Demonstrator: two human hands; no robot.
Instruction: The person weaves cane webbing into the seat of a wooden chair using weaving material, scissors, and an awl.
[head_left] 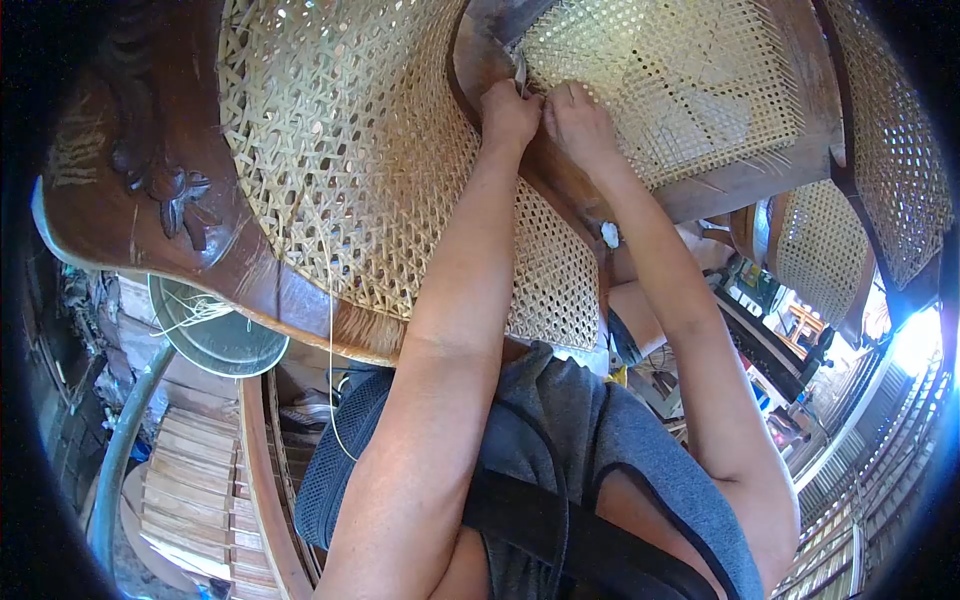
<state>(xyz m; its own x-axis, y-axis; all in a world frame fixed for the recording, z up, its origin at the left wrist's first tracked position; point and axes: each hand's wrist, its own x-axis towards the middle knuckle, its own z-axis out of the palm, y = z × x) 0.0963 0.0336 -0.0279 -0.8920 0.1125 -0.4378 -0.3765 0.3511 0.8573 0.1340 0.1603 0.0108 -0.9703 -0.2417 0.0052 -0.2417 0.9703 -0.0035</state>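
Observation:
My left hand (510, 118) is closed at the inner edge of a dark wooden chair frame (482, 62). A thin pale strip (520, 68) sticks up from its fingers. Right beside it, my right hand (580, 128) has its fingers curled down at the border of a woven cane panel (660, 90); what they pinch is hidden. Loose cane ends stick out along that panel's right and lower borders. Left of my hands stands a larger curved cane panel (340, 150), set in carved dark wood (165, 190).
A long loose cane strand (331, 370) hangs from the large panel toward my left arm. At the lower left, a round basin (225, 340) has cane strands on its rim. More cane-panelled furniture (825, 240) stands at the right. A slatted wooden piece (190, 490) lies below left.

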